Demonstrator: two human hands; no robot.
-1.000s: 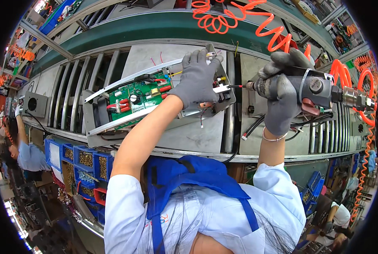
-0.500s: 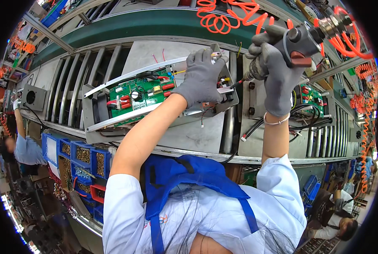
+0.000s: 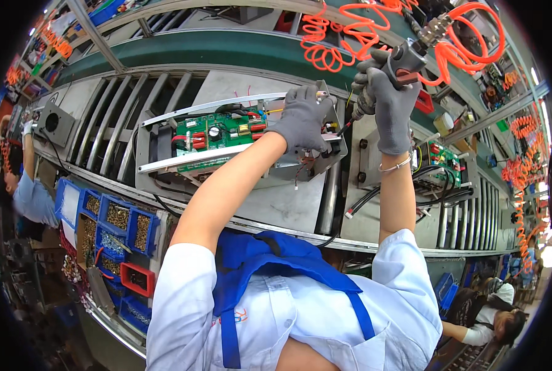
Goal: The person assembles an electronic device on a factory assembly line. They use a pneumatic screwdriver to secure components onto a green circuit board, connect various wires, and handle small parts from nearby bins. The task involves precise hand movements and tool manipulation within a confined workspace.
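Observation:
A long metal chassis (image 3: 192,162) with a green circuit board (image 3: 232,135) inside lies on the roller line ahead of me. My left hand (image 3: 299,120), in a grey glove, is closed over the chassis's right end, its fingers bent over the far rail. My gloved right hand (image 3: 394,114) grips a dark air screwdriver (image 3: 407,59) with a red lever. The tool slants down to the left, and its tip is close to the chassis's right end plate. Whether the tip touches a screw cannot be made out. A loose wire with a white plug hangs from the chassis near my left hand.
Orange coiled hoses (image 3: 325,46) hang along the far side. To the right stands a second unit (image 3: 446,164) with black cables. Blue bins of screws (image 3: 118,216) and a red bin (image 3: 137,279) sit at the near left. Co-workers are at both sides.
The whole view has shifted slightly, with the chassis now further right. My right hand and the screwdriver have swung a little left. My left hand keeps its place on the chassis end.

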